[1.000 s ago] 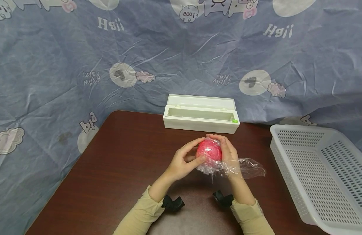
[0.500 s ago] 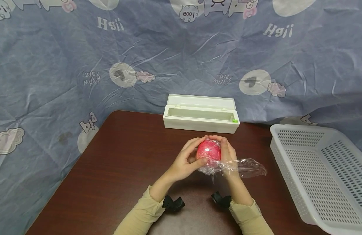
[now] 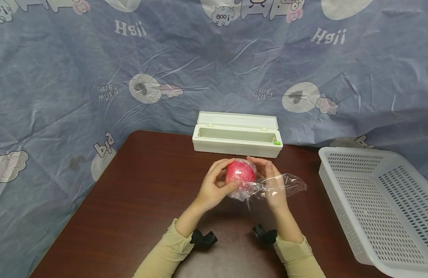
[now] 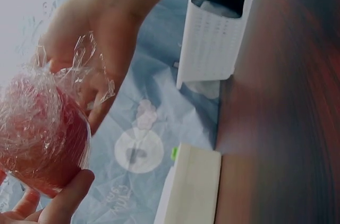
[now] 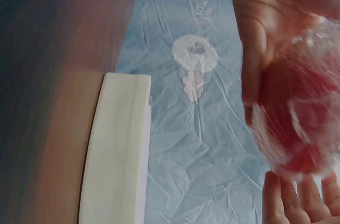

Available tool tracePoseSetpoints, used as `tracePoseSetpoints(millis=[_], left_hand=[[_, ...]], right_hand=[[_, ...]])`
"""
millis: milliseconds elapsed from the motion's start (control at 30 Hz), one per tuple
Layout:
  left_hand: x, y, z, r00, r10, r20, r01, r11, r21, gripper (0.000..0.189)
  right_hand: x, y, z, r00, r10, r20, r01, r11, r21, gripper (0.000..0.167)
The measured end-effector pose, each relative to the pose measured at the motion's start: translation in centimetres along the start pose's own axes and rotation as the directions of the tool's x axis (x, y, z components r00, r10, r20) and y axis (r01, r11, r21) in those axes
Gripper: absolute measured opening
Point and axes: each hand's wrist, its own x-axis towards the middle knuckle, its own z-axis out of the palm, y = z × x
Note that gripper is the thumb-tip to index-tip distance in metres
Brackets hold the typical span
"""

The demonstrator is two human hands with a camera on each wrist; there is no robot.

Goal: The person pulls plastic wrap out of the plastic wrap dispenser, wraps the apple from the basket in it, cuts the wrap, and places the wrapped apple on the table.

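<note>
A round red apple (image 3: 241, 172) in crumpled cling film is held above the table between my hands. My left hand (image 3: 211, 192) grips its left side, thumb in front and fingers round the back. Close on the right is my right hand (image 3: 274, 189), fingers fairly straight, fingertips right at the film's edge in the right wrist view. A loose tail of cling film (image 3: 293, 183) stretches across the right palm and past the wrist side. Gathered film covers much of the wrapped apple (image 4: 42, 128) in the left wrist view.
A white cling film box (image 3: 236, 147) stands with its lid raised at the back of the dark wooden table (image 3: 141, 185). At the right is a white perforated plastic basket (image 3: 342, 204). A blue printed cloth (image 3: 200, 77) hangs behind.
Both hands and the wrapped apple have shifted slightly left and away from me. The right fingers have loosened from the apple's right side, and the film tail has risen a little.
</note>
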Motion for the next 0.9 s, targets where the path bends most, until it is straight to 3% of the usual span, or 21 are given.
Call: tracePoseSetpoints(millis=[333, 567, 767, 900], left_hand=[[0.3, -0.3, -1.2, 0.993, -0.029, -0.114, 0.038, 0.996, 0.079, 0.053], [0.3, -1.0, -1.7, 0.989, -0.053, -0.142, 0.067, 0.994, 0.092, 0.055], [0.4, -1.2, -1.8, 0.986, -0.062, -0.155, 0.077, 0.992, 0.099, 0.054], [0.4, -0.8, -1.7, 0.986, -0.060, -0.159, 0.077, 0.992, 0.104, 0.053]], right_hand=[[0.4, -1.3, -1.0, 0.995, -0.062, -0.081, 0.062, 0.998, -0.009, 0.049], [0.4, -2.1, -1.7, 0.984, -0.102, -0.145, 0.099, 0.995, -0.027, 0.046], [0.6, -2.5, -2.1, 0.964, -0.195, -0.183, 0.191, 0.981, -0.040, 0.040], [0.5, -3.1, -2.1, 0.936, -0.247, -0.249, 0.243, 0.969, -0.046, 0.035]])
